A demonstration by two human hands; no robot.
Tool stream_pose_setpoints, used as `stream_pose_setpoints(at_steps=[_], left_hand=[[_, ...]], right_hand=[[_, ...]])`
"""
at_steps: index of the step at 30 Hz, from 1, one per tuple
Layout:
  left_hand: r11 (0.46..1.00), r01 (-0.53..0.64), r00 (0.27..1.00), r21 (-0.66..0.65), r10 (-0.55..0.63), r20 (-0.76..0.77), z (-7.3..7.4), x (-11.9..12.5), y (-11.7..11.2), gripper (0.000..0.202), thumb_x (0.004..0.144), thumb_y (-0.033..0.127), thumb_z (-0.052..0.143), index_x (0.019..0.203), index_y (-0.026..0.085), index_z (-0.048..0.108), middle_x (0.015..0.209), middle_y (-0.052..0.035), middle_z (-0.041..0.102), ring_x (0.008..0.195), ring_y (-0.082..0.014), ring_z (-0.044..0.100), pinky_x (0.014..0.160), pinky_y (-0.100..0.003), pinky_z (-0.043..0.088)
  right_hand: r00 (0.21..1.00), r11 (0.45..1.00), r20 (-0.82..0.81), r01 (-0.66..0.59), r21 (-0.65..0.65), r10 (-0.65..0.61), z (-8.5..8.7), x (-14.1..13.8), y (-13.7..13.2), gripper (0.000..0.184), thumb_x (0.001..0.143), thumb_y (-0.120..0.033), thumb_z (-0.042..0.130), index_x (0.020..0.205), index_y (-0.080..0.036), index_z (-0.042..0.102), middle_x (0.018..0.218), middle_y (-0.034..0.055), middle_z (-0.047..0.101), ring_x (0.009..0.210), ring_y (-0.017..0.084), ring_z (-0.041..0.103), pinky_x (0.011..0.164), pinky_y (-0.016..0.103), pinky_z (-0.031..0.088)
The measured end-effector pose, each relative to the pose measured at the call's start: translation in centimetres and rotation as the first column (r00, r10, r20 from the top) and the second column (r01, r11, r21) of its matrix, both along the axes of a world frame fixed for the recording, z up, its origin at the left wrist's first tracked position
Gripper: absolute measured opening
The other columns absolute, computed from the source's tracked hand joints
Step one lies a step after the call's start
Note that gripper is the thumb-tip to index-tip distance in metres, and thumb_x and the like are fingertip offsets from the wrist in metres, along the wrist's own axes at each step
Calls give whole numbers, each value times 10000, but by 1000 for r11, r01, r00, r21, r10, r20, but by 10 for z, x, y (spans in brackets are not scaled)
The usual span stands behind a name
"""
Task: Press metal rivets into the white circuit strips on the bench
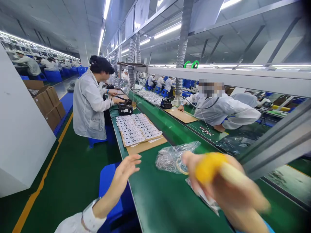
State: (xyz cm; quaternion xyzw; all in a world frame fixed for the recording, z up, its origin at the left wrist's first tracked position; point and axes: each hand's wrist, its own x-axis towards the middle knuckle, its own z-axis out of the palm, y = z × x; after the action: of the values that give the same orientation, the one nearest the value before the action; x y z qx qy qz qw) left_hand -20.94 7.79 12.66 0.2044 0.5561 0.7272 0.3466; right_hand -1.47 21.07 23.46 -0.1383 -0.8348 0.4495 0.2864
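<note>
My left hand (125, 173) is raised with its fingers spread, holding nothing, just above the near edge of the green conveyor belt (160, 200). My right hand (228, 187), blurred by motion, grips a yellow-gripped tool (210, 167) with a pale shaft; its tip is hidden. Just left of that hand lies a clear plastic bag of small metal parts (173, 158), with a thin loop at its lower edge. A second clear bag (201, 194) lies partly under my right hand.
Farther along the belt, white circuit boards (138, 129) lie on cardboard beside a black soldering station (125, 109). A co-worker (88, 103) sits left of the belt, another (223, 110) leans across it, and ducts hang overhead. Cardboard boxes (46, 105) stand at left.
</note>
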Motion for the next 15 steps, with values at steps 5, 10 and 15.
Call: stream_pose_setpoints(at_steps=[5,10,15], left_hand=[[955,-236,955,-178,262,137,-48,-76,51,255,838,63,602,1078,151,600,1278,-93,551,1146,-232,558,969,-395,461],[944,-231,923,-237,289,252,-76,-110,69,206,904,175,587,1104,126,578,1122,-78,610,967,-188,625,825,-374,543],[957,-135,917,-258,219,334,-80,-125,83,179,928,229,565,1057,110,600,1025,-69,654,879,-164,658,769,-335,564]], right_hand=[[990,943,111,113,-312,-82,-48,-102,114,506,759,-641,554,864,-156,651,679,37,642,636,176,620,699,358,519],[895,925,392,313,-215,-212,-117,-150,201,272,913,-367,563,1059,-138,584,966,50,631,795,158,625,708,343,538],[814,933,486,360,9,-319,-158,-166,246,272,914,-328,571,1140,-177,573,1179,75,575,1006,215,587,850,420,510]])
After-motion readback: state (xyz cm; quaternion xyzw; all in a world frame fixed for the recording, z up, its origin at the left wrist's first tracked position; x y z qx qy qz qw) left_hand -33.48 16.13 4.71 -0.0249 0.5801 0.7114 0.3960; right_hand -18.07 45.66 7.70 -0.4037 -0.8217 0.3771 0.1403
